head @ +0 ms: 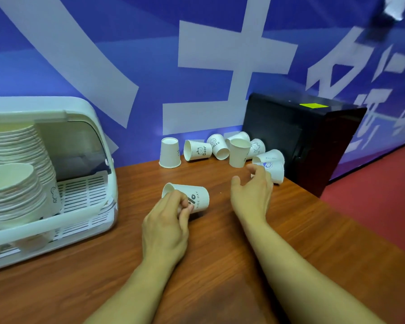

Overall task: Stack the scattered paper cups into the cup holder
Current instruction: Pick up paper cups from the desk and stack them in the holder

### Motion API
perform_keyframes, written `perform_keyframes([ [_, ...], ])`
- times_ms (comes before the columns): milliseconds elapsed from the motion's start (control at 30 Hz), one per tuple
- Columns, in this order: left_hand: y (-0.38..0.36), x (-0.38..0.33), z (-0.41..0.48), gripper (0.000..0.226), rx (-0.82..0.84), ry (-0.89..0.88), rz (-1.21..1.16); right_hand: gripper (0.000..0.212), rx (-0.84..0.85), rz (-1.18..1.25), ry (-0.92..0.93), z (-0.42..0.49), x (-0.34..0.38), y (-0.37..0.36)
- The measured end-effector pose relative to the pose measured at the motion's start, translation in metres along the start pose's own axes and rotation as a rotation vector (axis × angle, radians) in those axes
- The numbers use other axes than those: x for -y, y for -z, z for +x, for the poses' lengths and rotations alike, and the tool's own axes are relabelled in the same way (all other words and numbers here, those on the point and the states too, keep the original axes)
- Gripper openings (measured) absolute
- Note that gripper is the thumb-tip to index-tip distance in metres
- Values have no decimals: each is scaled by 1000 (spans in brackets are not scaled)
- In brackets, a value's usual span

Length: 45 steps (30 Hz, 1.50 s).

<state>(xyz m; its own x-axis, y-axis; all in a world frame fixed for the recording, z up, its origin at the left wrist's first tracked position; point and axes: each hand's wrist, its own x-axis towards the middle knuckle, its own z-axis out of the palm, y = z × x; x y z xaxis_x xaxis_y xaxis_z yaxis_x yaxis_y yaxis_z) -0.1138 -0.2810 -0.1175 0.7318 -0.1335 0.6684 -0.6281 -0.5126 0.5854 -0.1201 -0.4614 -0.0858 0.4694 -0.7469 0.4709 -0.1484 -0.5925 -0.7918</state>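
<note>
- The cup holder, a white plastic rack with a raised lid, is sitting on the wooden table, and nested stacks of paper cups are leaning inside it.
- Just right of the cup holder, the left hand is gripping the "NICE DAY" cup. Its fingers and thumb are curling round the rim end, and the cup is lying on its side on the table.
- Farther right of the cup holder, the right hand is hovering with its fingers loosely spread and holding nothing. Its fingertips are reaching to a blue-logo cup, though contact cannot be told.
- Behind both hands, well away from the cup holder, loose cups are crowding the table's back edge. 1 upside-down cup is standing nearest the holder, then a "Bear" cup and a "HELLO" cup are lying on their sides, and 1 upright cup is standing beyond them.
- A black box is standing farthest from the cup holder, right behind the last cups.
</note>
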Motion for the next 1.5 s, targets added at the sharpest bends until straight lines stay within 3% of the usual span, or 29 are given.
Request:
perform_keyframes([
  [267, -3, 2, 2, 25, 7, 18, -38, 56, -177, -142, -95, 53, -53, 9],
  [400, -6, 4, 2, 26, 14, 40, -45, 48, -96, -105, -176, 60, -70, 5],
  [667, -6, 4, 2, 30, 28, 68, -50, 30, 18, -147, -134, 70, -74, 3],
  [800, -6, 3, 1, 30, 36, 81, -34, 13, -14, -107, -37, 62, -68, 4],
  [967, -7, 3, 1, 30, 16, 61, 9, 11, -6, -47, 125, 40, -51, 7],
  [1300, 17, -21, -8, 24, -86, 8, -31, 27, 0, 206, 489, -46, 21, 28],
  [1433, 59, -27, -11, 17, -154, -114, 49, 39, 5, 260, 502, -67, 42, 36],
  [1500, 92, -27, -7, 28, -234, -89, 79, 42, 3, 294, 516, -78, 59, 34],
])
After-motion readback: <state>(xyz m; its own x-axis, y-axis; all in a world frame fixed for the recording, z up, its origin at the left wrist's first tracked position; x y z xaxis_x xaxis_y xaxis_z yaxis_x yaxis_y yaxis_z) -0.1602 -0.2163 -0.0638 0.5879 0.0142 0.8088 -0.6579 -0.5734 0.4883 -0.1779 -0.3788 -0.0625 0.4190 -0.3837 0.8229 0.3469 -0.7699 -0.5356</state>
